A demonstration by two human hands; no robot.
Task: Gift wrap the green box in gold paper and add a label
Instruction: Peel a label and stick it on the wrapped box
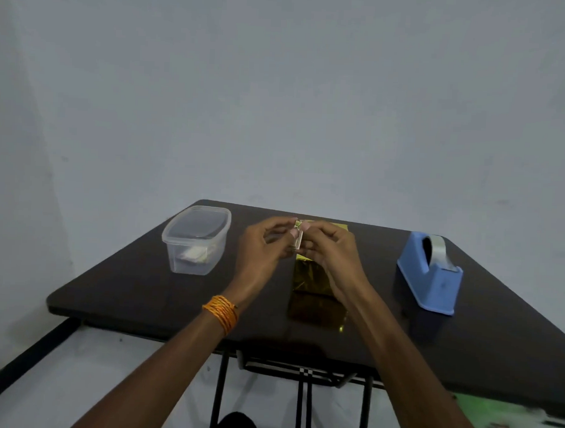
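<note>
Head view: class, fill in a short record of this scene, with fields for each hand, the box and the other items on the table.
Left hand: pinches a small label
Right hand: pinches the same label
Box: gold-wrapped, lying mid-table
Left of box: clear tub, pale items inside
Right of box: blue tape dispenser
Table: dark top

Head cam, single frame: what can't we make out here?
All head view.
Label: too small, and the pinching fingertips of left hand and right hand partly cover it; print unreadable.
Gold-wrapped box: far end hidden behind both hands; no green shows.
Clear container: pale contents blurred through its wall.
Table: right corner cut off by frame edge.
</note>
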